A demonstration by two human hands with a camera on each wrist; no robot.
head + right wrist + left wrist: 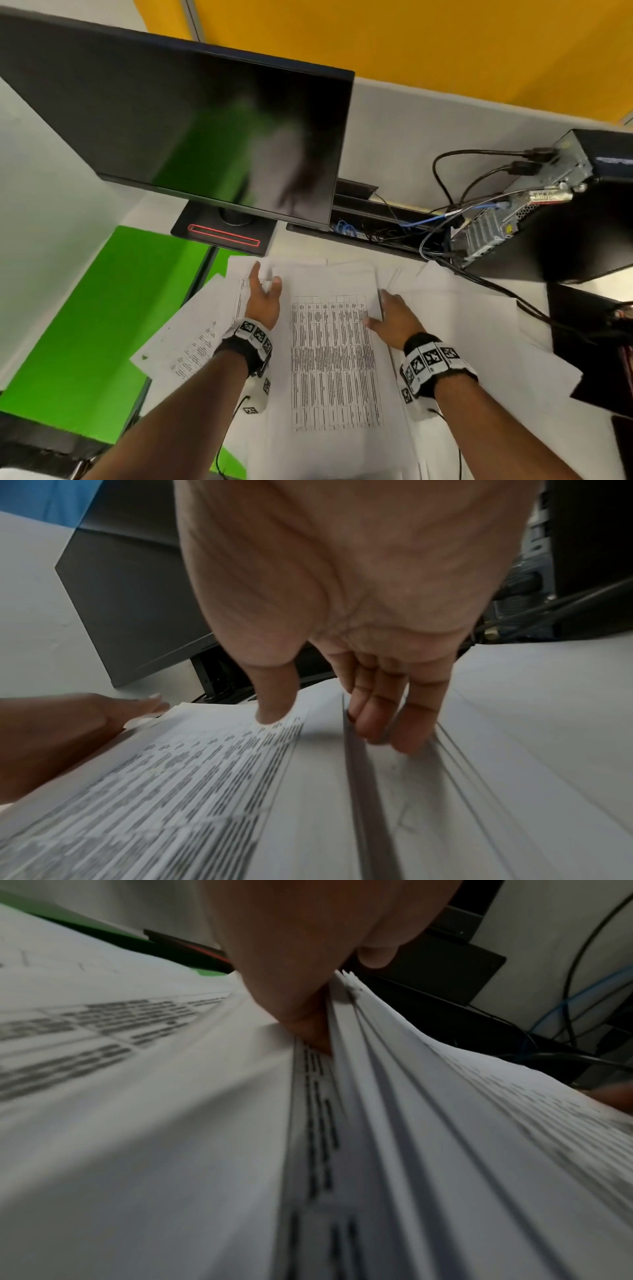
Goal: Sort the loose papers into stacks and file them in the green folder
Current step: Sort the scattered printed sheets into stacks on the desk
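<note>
A: Start closest to the camera. What are the hands doing?

B: Both sit at a stack of printed papers point(334, 359) in the middle of the surface point(308, 245). The left hand point(263, 301) stands against the stack's left edge, fingers straight, thumb on top of the edge. The right hand point(394, 318) lies at the right edge, fingers extended and tucked just under the edge, thumb resting on the top sheet. Neither grip is closed; both look like they are squaring the pile.

A: So how far along is the sorting?

B: Early, I'd judge. One stack is forming, but loose sheets still fan out on both sides: printed ones at the left point(195, 339), mostly blank-looking ones at the right point(479, 325). Nothing is visibly filed.

A: And the green folder?

B: The green folder point(102, 325) lies flat at the left, partly under the left-hand sheets. I cannot see any paper inside it.

A: Counts?

B: Two hands, one folder, one gathered stack. The wrist views show several layered edges, too many and too blurred to count. Loose sheets overlap, so no firm number either.

A: Farther back?

B: One dark monitor point(191, 120) on its stand, and one computer case point(565, 212) at the right with a tangle of cables point(445, 219).
</note>
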